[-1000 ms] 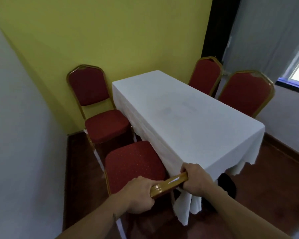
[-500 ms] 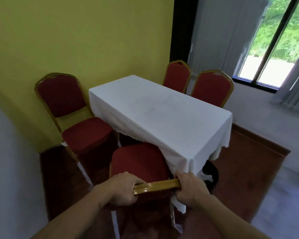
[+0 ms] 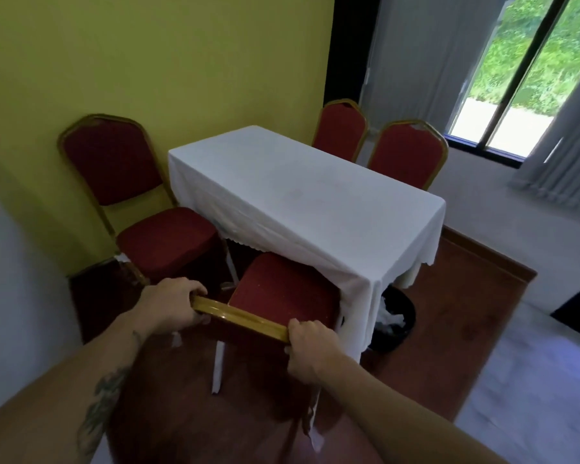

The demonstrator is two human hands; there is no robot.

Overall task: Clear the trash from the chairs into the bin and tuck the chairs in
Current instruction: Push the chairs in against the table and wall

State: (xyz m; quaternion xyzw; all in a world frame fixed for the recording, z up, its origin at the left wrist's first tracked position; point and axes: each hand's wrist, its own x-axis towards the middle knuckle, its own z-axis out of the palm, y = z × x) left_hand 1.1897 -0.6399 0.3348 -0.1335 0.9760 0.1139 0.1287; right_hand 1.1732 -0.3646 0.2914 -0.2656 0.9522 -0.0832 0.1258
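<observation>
A red padded chair (image 3: 282,293) with a gold frame stands right in front of me, its seat partly under the white tablecloth of the table (image 3: 308,202). My left hand (image 3: 175,306) grips the left end of its gold top rail. My right hand (image 3: 310,349) grips the right end of the same rail. A black bin (image 3: 394,323) with white crumpled trash inside sits on the floor beside the table's near right corner. No trash shows on the chair's seat.
A second red chair (image 3: 138,209) stands pulled out at the table's left side near the yellow wall. Two more red chairs (image 3: 406,152) are against the table's far side. A window and grey curtains are at the right.
The near chair's seat has slid further under the tablecloth. Both hands stay on the top rail. My view has swung right, showing the bin and the window.
</observation>
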